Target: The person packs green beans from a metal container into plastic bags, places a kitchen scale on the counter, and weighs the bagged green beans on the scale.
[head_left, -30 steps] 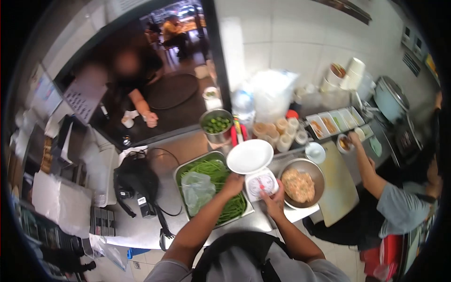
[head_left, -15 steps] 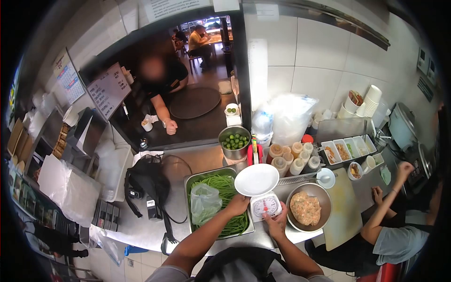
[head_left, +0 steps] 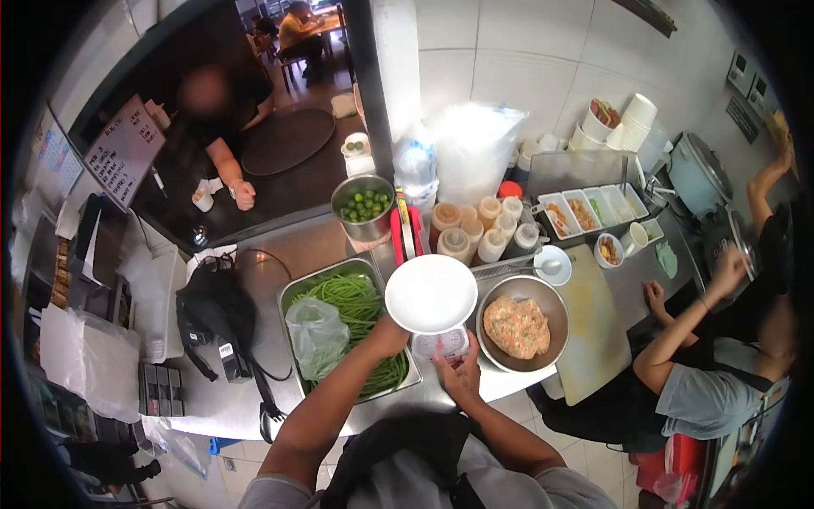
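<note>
White kitchen scale (head_left: 439,344) topped by a round dish (head_left: 431,293); the right hand (head_left: 459,375) grasps its lower right side, the left hand (head_left: 390,334) meets its left side, grip hidden. Flanking it: a tray (head_left: 413,377) of green beans (head_left: 343,291), left; a bowl (head_left: 562,338) of pinkish mixture (head_left: 515,327), right. Behind: squeeze bottles (head_left: 475,229).

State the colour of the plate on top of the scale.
The plate atop the scale is plain white, seen best in the head view.
</note>
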`<state>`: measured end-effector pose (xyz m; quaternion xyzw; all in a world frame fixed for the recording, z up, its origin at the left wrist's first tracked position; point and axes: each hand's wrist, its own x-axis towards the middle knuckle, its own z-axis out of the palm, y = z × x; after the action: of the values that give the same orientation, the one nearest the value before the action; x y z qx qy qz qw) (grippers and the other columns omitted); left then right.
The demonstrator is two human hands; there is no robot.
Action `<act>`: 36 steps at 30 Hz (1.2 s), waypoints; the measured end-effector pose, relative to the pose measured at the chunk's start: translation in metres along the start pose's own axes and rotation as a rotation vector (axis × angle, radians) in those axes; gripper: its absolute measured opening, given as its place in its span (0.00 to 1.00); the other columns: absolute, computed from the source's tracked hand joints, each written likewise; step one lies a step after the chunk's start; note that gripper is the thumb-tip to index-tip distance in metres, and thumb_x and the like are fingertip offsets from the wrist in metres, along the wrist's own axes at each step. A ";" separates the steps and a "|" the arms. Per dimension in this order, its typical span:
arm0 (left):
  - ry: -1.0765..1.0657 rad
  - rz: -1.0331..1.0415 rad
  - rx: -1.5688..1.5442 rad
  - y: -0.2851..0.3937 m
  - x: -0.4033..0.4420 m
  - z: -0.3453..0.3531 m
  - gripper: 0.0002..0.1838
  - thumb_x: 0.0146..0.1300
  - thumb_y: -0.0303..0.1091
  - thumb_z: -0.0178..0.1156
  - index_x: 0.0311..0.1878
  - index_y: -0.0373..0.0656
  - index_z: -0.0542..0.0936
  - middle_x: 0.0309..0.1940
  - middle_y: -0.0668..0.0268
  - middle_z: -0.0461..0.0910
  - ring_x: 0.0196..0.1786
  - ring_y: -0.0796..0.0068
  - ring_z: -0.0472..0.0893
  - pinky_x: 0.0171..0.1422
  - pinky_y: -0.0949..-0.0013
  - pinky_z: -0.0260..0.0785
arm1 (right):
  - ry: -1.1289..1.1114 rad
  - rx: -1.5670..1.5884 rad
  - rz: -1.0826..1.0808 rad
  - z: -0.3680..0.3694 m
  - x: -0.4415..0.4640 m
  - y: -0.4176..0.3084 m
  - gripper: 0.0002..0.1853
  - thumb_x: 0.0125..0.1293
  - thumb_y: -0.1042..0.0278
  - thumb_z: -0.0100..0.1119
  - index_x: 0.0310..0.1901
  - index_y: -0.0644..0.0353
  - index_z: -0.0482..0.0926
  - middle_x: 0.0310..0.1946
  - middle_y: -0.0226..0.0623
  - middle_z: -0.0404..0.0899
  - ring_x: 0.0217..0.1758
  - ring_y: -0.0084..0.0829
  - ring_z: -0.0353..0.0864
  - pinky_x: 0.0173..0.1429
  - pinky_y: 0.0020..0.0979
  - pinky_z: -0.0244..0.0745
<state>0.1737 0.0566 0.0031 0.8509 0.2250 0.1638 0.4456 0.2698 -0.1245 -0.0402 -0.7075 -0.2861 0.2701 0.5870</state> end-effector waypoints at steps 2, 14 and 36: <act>-0.043 -0.017 0.071 -0.001 0.002 0.000 0.22 0.62 0.25 0.52 0.61 0.37 0.70 0.60 0.50 0.71 0.65 0.54 0.68 0.69 0.60 0.58 | -0.012 -0.108 0.039 -0.002 -0.002 0.002 0.46 0.58 0.59 0.67 0.69 0.68 0.48 0.28 0.39 0.78 0.29 0.25 0.77 0.37 0.26 0.72; 0.117 -0.160 -0.006 0.008 -0.023 0.005 0.17 0.64 0.25 0.52 0.56 0.34 0.74 0.51 0.54 0.79 0.53 0.64 0.79 0.53 0.65 0.73 | -0.069 -0.224 0.030 -0.008 0.013 0.014 0.45 0.62 0.58 0.61 0.69 0.72 0.44 0.22 0.38 0.76 0.25 0.31 0.78 0.33 0.31 0.72; 0.430 -0.447 -0.296 -0.046 -0.136 -0.140 0.25 0.50 0.27 0.68 0.54 0.39 0.77 0.41 0.65 0.82 0.43 0.76 0.78 0.48 0.72 0.70 | -0.023 -0.109 0.080 0.013 -0.055 0.032 0.38 0.62 0.64 0.61 0.66 0.70 0.51 0.31 0.35 0.75 0.33 0.25 0.74 0.43 0.27 0.71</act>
<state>-0.0192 0.1035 0.0312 0.6524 0.4685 0.2685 0.5317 0.2251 -0.1605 -0.0711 -0.7461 -0.2785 0.2856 0.5332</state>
